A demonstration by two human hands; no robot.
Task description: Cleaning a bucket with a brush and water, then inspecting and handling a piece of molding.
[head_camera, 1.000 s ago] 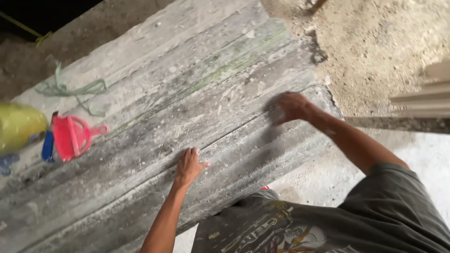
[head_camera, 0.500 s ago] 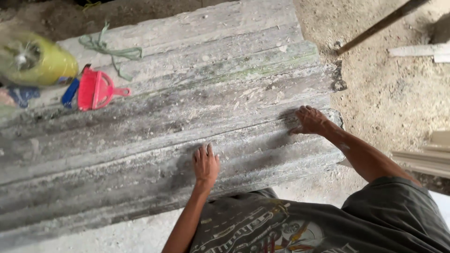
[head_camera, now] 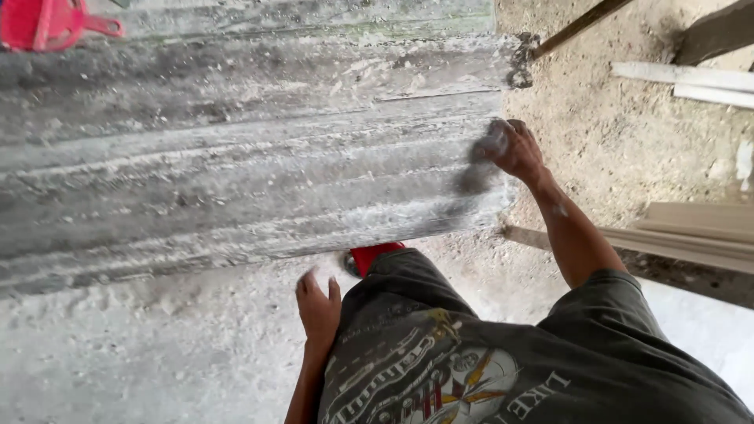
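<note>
Since before, left hand [head_camera: 318, 306] left the corrugated sheet [head_camera: 236, 173], fingers loose; right hand [head_camera: 514, 149] should grasp its edge firmly.

A dusty grey floor [head_camera: 141, 353] of concrete and, farther right, sandy dirt carries a wide, ribbed grey slab [head_camera: 236, 157] coated in white dust. A red plastic object [head_camera: 47, 23] rests on the slab's far left corner. Pale wooden boards [head_camera: 691, 228] lie on the floor to the right, more at far right.
</note>
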